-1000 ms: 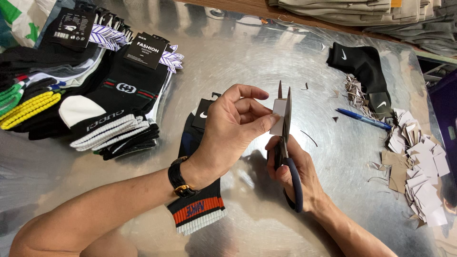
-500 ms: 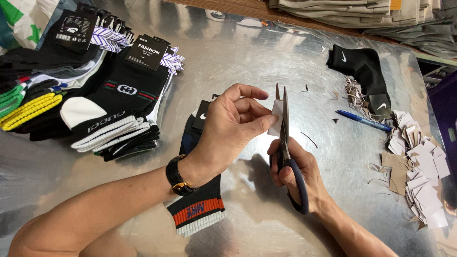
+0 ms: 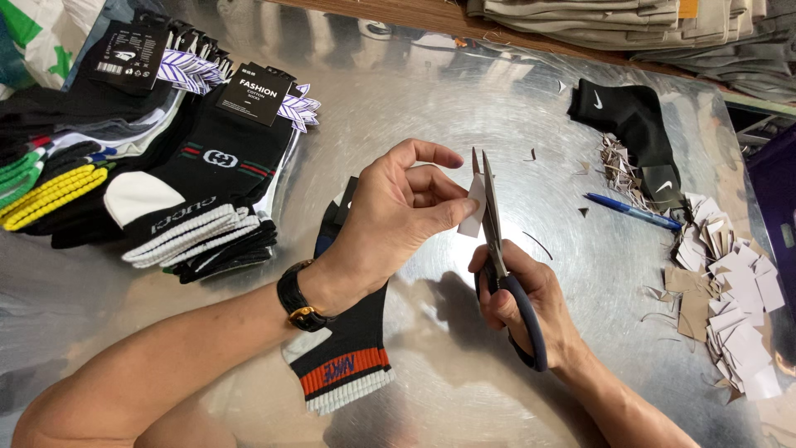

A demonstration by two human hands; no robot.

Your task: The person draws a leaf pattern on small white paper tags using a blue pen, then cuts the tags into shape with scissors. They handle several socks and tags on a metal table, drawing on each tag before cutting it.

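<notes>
Right now we see the left hand (image 3: 390, 220) raised above the shiny metal worktop (image 3: 464, 108), its thumb and fingers pinching a small white paper tag (image 3: 473, 211) by its left edge. Just beside it, our right hand (image 3: 522, 294) grips a pair of scissors (image 3: 497, 249) by their dark blue handles, fingers curled through the loops; the blades point upward, nearly together, with the tag's right edge touching them. On the left wrist sits a black watch (image 3: 297, 299). Under the left forearm lies a black sock with an orange and white cuff (image 3: 344, 365), flat on the worktop. To the far left, a heap of socks (image 3: 149, 191) in black, white, yellow and green is stacked, several of them bearing black card labels (image 3: 253, 93). Across the worktop, near the top right, a pair of black socks (image 3: 638, 133) lies apart from the hands, with a small pile of paper snippets (image 3: 615, 162) touching it. A blue pen (image 3: 630, 211) lies just below that pair. Along the right edge we find a larger pile of cut white and brown tags (image 3: 730, 299). Folded beige cloth (image 3: 597, 17) is stacked beyond the worktop's far edge.
</notes>
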